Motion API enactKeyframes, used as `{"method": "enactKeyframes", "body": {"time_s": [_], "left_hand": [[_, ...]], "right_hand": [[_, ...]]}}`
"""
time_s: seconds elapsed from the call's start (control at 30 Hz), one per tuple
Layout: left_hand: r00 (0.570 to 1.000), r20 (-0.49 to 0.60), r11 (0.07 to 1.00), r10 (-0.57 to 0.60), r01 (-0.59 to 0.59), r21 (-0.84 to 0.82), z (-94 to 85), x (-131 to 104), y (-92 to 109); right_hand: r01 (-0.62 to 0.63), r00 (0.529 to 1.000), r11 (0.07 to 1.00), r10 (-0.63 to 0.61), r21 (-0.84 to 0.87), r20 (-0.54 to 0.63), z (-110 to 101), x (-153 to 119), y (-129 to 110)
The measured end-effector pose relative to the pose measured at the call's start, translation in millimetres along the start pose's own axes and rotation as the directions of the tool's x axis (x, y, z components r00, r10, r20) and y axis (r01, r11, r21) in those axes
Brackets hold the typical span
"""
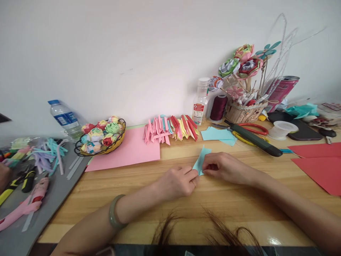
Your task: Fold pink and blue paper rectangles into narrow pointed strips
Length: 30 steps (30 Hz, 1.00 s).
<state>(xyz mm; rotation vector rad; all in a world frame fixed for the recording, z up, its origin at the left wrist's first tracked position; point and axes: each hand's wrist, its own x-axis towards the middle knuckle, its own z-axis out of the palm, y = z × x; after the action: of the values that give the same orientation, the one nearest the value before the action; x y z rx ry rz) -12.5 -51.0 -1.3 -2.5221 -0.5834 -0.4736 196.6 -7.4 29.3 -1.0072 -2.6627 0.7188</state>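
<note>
A light blue piece of paper (201,158), which looks folded, is between my two hands on the wooden table. My left hand (181,180) has its fingers together on the paper's lower left edge. Thumb and fingers of my right hand (221,167) pinch its right side. Just beyond my right hand lie more light blue sheets (217,134). Behind the held paper stands a row of folded pink, red, yellow and blue paper pieces (170,129).
Pink sheets (141,147) lie under a basket of paper flowers (119,142). A utility knife (255,139), scissors (259,128) and red sheets (319,170) are at right. A glue gun (39,193) lies on the grey surface at left, near part of another person's hand.
</note>
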Motion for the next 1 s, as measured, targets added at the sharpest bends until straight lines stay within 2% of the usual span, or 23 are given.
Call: {"method": "enactKeyframes", "body": {"time_s": [0.17, 0.4, 0.63, 0.8, 1.0], "left_hand": [[1.0, -0.012, 1.0, 0.019, -0.019, 0.022, -1.0, -1.8, 2.4], [1.0, -0.018, 1.0, 0.014, -0.014, 0.015, -4.4, 0.4, 6.8], [0.993, 0.108, 0.998, -0.042, 0.037, 0.049, -5.4, 0.1, 7.5], [0.979, 0.201, 0.999, -0.047, 0.045, 0.015, -7.7, -1.1, 6.6], [0.966, 0.249, 0.998, -0.066, 0.067, 0.004, -8.7, -0.5, 8.1]], "right_hand": [[-0.077, 0.997, 0.996, 0.077, -0.039, 0.0, 3.7, 1.1, -1.0], [-0.122, 0.991, 0.987, 0.127, -0.102, 0.041, -0.2, 5.1, -4.4], [-0.097, 0.994, 0.988, 0.103, -0.124, 0.042, -0.8, 4.6, -4.9], [-0.101, 0.993, 0.984, 0.108, -0.147, 0.04, -2.5, 4.2, -9.2], [-0.118, 0.991, 0.979, 0.128, -0.167, 0.049, -3.5, 5.6, -11.3]]}}
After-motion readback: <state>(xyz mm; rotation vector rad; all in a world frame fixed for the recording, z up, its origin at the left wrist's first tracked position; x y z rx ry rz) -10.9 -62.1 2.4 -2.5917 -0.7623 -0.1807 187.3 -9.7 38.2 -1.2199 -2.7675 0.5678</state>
